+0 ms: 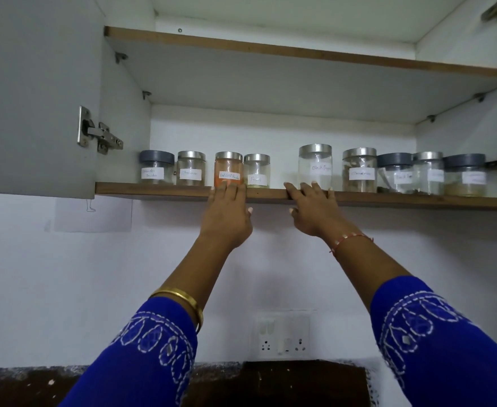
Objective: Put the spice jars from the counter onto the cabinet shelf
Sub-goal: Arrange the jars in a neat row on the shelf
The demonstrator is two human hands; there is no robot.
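Several labelled spice jars stand in a row on the lower cabinet shelf [159, 188]. My left hand [226, 214] reaches up with its fingertips against the base of the orange red chilli powder jar [228, 167], next to a small steel-lidded jar [256, 173]. My right hand [313, 211] rests with spread fingers on the shelf edge, just below the tall black pepper jar [315, 165]. Neither hand wraps around a jar. Further right stand a cinnamon jar [359, 170] and several grey-lidded and steel-lidded jars.
The left cabinet door [32, 92] hangs open on its hinge [98, 135]. An upper shelf [300, 52] sits above. A gap separates the small jar and the black pepper jar. A wall socket panel [282, 336] and the dark counter [270, 383] lie below.
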